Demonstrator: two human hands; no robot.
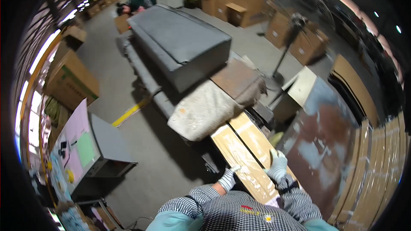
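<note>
In front of me lies a long brown cardboard carton (pixel 248 160), its top split lengthwise by a dark gap and partly covered with shiny clear tape or film. My left hand (pixel 228 178), in a whitish knit glove, grips the carton's left edge near my body, some fingers hidden against its side. My right hand (pixel 277 164), gloved alike, rests on the right-hand panel, fingers stretched forward and thumb apart. The carton's far end meets a worn whitish cloth pad (pixel 205 110). Beyond the pad, a large grey upholstered block (pixel 180 45) lies on a long bench.
A worn metal-topped table (pixel 317 145) and stacked flat cardboard (pixel 370 171) stand on the right. At left is a grey desk (pixel 113 145) with papers. A pedestal fan (pixel 295 21), several cartons (pixel 239 6) and another person (pixel 141 2), bent over, are farther off.
</note>
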